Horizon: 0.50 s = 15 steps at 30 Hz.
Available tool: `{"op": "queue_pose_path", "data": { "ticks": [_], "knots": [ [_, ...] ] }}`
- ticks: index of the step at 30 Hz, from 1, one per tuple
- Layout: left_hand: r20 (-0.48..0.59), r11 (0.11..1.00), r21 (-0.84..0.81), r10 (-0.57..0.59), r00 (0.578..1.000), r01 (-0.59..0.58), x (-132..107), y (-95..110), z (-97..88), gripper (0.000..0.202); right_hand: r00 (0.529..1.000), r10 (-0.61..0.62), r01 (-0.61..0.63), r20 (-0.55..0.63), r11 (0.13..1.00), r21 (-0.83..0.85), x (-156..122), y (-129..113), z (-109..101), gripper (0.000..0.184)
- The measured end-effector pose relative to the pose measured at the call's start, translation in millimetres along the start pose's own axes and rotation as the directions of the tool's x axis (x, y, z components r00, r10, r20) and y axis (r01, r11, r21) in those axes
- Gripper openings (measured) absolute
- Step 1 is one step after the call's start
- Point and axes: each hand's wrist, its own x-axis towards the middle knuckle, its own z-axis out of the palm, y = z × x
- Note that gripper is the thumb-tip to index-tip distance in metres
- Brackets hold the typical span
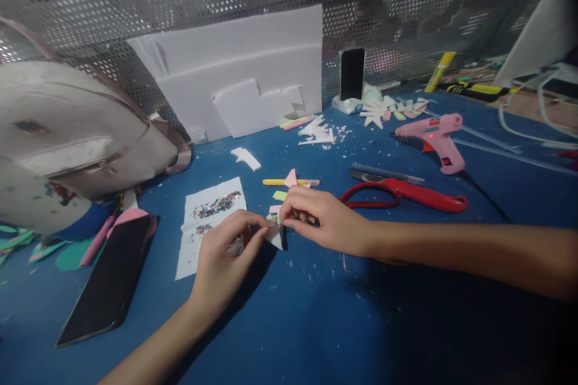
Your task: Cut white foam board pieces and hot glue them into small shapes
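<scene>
Between my two hands is a small white paper piece (274, 237), held just above the blue table. My left hand (229, 243) pinches its left edge between thumb and forefinger. The fingers of my right hand (318, 216) close together at its upper right side; the fingertips partly hide it. Left of it lies a white sheet (192, 243) with shiny coloured flakes (219, 204) in two patches. Just beyond my hands are a yellow pencil-like stick (275, 182), a pink paper scrap (291, 178) and a yellow-green scrap (280, 195).
Red-handled scissors (424, 194) and a pink hot glue gun (436, 135) with its cord lie at right. A dark phone (106, 280) and a pale backpack (85, 126) are at left. White boards (244, 60) lean behind; paper scraps (318, 131) and an upright phone (351, 74) stand farther back.
</scene>
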Motion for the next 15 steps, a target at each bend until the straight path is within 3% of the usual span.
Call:
{"op": "queue_pose_path", "data": {
  "ticks": [15],
  "knots": [
    [0.004, 1.000, -0.002, 0.001, 1.000, -0.001, -0.5, -0.3, -0.1, 0.010, 1.000, 0.003, -0.003, 0.005, 1.000, -0.015, -1.0, 0.2, 0.0, 0.008]
  ]
}}
